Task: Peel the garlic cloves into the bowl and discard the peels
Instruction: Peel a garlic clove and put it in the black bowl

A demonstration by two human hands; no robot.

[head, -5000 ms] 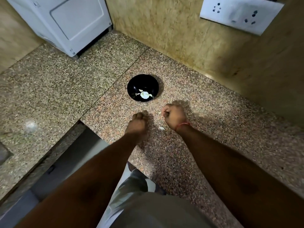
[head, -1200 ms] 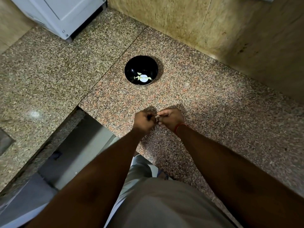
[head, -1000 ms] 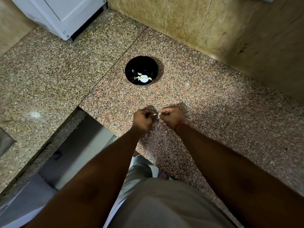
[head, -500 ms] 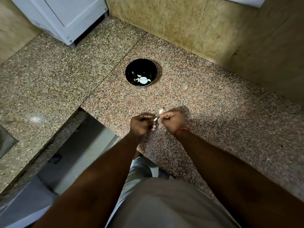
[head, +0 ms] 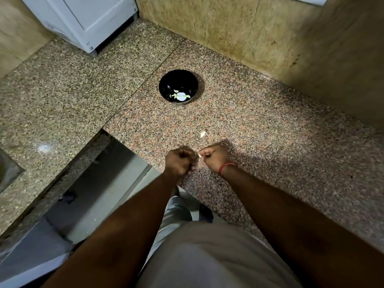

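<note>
1. A small pale garlic clove (head: 199, 156) is pinched at the fingertips of the right hand (head: 214, 159), just above the granite countertop (head: 270, 142) near its front edge. Only a sliver of the clove shows past the fingers.
2. The right hand is curled into a loose fist around that pinch, knuckles up, with a red thread band (head: 227, 167) around the wrist.
3. The left hand (head: 180, 161) sits just to the left of the right one, close to the clove. Its fingers are curled tight, back of the hand to the camera; whether it holds anything cannot be told from here.
4. A pale scrap of garlic peel (head: 203, 133) lies on the countertop a little beyond the hands, between them and the bowl.
5. The black bowl (head: 166, 84) stands farther back on the counter, well apart from the hands, upright. In its bottom lie several peeled garlic cloves (head: 180, 96), pale against the dark inside.
6. A seam runs diagonally across the granite to the left of the bowl, and the counter steps back on the near left, leaving an opening down to the floor.
7. At the far left a white appliance (head: 87, 15) stands on the counter against the wall.
8. Beige stone wall tiles (head: 228, 28) rise behind the counter on the far and right sides.
</note>
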